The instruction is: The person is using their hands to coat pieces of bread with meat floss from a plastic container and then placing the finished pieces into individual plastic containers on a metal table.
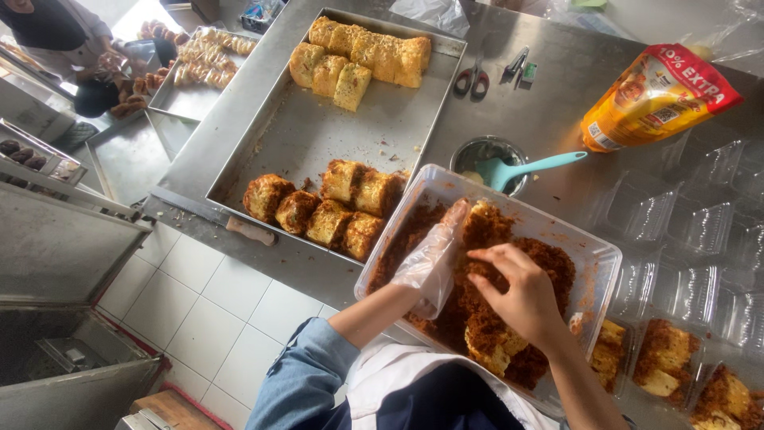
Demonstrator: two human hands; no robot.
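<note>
I see the gloved left hand clamped on a bread roll in the near tub of brown crumbs. The bare right hand, fingers pinched together, presses crumbs on. I'd turn the roll, coating evenly.

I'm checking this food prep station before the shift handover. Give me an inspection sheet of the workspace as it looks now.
Surface: steel table, crumbs near the front edge.
Job's things: clear tub of brown shredded topping; bread roll held in it.
Clutter: baking tray with rolls at both ends, scissors, small bowl with teal spatula, yellow and red pouch, empty clear boxes, filled boxes.
Hands: left hand in a thin plastic glove on the roll; right hand bare, pressing topping on.
Cables: nothing seen.
Surroundings: white tiled floor, second tray of pastries, another person at top left.
</note>
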